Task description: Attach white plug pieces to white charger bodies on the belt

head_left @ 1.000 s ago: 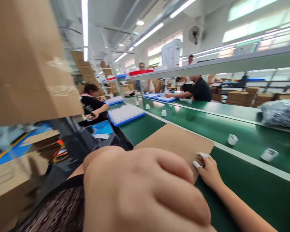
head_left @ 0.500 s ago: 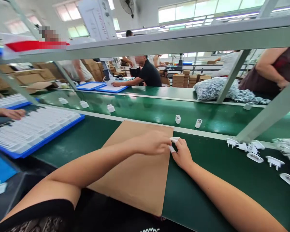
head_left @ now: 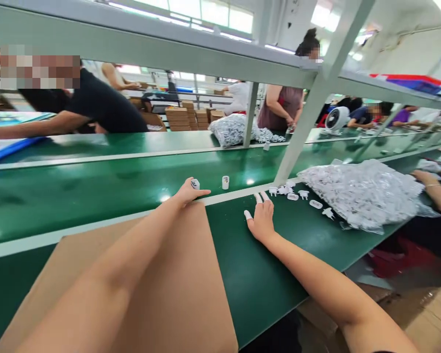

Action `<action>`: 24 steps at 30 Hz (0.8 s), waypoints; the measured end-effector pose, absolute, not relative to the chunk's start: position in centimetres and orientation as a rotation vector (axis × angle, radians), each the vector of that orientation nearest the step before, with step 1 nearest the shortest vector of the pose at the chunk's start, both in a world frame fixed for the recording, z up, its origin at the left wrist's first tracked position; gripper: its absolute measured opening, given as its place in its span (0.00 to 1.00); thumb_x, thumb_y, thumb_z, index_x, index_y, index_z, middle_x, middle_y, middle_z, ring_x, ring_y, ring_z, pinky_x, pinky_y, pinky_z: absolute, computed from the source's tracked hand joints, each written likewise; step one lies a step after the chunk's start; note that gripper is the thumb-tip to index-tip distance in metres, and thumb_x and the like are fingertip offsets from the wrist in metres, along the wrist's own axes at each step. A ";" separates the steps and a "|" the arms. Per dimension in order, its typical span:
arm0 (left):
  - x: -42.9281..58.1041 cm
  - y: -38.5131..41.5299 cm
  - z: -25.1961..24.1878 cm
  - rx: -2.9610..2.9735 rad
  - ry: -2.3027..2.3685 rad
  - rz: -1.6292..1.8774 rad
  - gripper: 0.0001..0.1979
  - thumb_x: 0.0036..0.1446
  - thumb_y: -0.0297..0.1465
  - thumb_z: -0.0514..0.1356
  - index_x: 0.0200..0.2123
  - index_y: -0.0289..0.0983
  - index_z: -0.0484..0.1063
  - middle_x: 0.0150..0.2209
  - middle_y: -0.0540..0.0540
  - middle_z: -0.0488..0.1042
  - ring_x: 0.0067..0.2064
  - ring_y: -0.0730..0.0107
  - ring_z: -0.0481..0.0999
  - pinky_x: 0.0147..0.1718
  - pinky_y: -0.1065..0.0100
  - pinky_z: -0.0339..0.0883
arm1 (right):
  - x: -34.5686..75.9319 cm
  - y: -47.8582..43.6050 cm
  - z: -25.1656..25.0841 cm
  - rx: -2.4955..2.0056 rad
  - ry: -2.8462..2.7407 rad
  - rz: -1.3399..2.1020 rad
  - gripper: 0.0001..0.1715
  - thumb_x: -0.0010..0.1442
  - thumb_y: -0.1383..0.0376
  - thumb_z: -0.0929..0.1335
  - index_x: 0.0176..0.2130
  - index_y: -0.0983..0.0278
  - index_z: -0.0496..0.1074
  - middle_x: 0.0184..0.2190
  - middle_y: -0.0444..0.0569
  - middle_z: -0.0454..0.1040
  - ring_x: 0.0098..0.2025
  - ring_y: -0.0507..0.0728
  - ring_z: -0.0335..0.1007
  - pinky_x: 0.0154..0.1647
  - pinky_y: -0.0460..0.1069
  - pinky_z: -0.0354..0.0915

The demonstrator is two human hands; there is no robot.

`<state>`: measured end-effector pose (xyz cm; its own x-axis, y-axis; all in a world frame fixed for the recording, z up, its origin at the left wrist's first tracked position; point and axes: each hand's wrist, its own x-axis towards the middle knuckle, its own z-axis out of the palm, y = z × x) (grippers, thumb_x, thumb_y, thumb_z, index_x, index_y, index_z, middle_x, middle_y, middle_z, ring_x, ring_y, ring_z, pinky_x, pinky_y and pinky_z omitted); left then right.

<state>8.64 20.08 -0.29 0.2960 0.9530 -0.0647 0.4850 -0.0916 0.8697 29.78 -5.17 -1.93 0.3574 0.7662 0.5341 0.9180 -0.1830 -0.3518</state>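
Note:
My left hand [head_left: 187,192] reaches over the cardboard sheet [head_left: 176,274] to the green conveyor belt. Its fingers curl round a small white charger housing [head_left: 195,184] with a dark opening, and the thumb points right. A second white housing [head_left: 225,182] stands on the belt just to the right. My right hand [head_left: 262,220] is over the green worktop, fingers spread and white covers on some fingertips, holding nothing. Close to its fingertips lie several white plug pieces [head_left: 288,189], including an oval one [head_left: 316,204].
A big clear bag of white parts [head_left: 363,193] lies to the right, with another person's hand [head_left: 422,179] beyond it. A slanted metal post [head_left: 297,132] rises behind the plug pieces. Across the belt sits another bag [head_left: 228,131], near a person in a dark top [head_left: 103,103].
The view has swung right. My hands, close together before at the cardboard's edge, are now apart: the left went out to a housing on the belt, the right opened and moved towards the plug pieces.

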 end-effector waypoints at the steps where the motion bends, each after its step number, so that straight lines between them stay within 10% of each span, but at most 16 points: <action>1: 9.8 20.3 -0.6 1.724 1.296 0.688 0.61 0.38 0.44 0.81 0.71 0.38 0.56 0.65 0.33 0.68 0.65 0.46 0.71 0.64 0.54 0.65 | 31.0 -5.0 -1.7 -2.128 -1.358 -0.353 0.37 0.66 0.61 0.68 0.67 0.77 0.61 0.68 0.75 0.57 0.75 0.77 0.42 0.72 0.73 0.47; 7: 14.4 20.3 -1.7 1.855 1.271 0.703 0.56 0.35 0.39 0.80 0.66 0.37 0.60 0.62 0.36 0.62 0.65 0.46 0.66 0.67 0.52 0.60 | 36.5 -2.4 -0.7 -2.606 -0.802 -0.232 0.36 0.68 0.55 0.65 0.66 0.76 0.63 0.68 0.75 0.55 0.76 0.87 0.29 0.71 0.78 0.38; 11: 13.9 21.2 -1.5 1.887 1.223 0.690 0.57 0.31 0.35 0.80 0.66 0.42 0.62 0.66 0.38 0.53 0.68 0.49 0.61 0.68 0.55 0.57 | 38.4 -1.6 -1.9 -2.449 -0.951 -0.252 0.29 0.65 0.56 0.66 0.60 0.69 0.70 0.64 0.72 0.62 0.75 0.83 0.38 0.67 0.80 0.45; 16: 10.8 22.8 0.2 1.900 1.120 0.511 0.43 0.27 0.30 0.78 0.54 0.46 0.77 0.59 0.43 0.67 0.64 0.46 0.66 0.66 0.54 0.61 | 39.4 -1.7 -2.8 -2.339 -1.025 -0.348 0.20 0.63 0.62 0.65 0.52 0.66 0.75 0.53 0.68 0.71 0.63 0.77 0.61 0.61 0.75 0.59; 24: 10.2 22.3 1.1 1.738 1.042 0.660 0.41 0.52 0.37 0.71 0.68 0.39 0.64 0.51 0.41 0.74 0.49 0.64 0.76 0.57 0.60 0.69 | 39.7 -2.1 -1.1 -2.325 -1.173 -0.197 0.27 0.65 0.64 0.60 0.56 0.72 0.76 0.52 0.70 0.69 0.53 0.74 0.69 0.53 0.64 0.67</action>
<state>10.16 22.25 1.09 0.4872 0.8729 -0.0272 0.3481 -0.1655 0.9227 39.72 -2.09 -1.09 0.6136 0.7065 0.3525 0.7830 -0.4868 -0.3872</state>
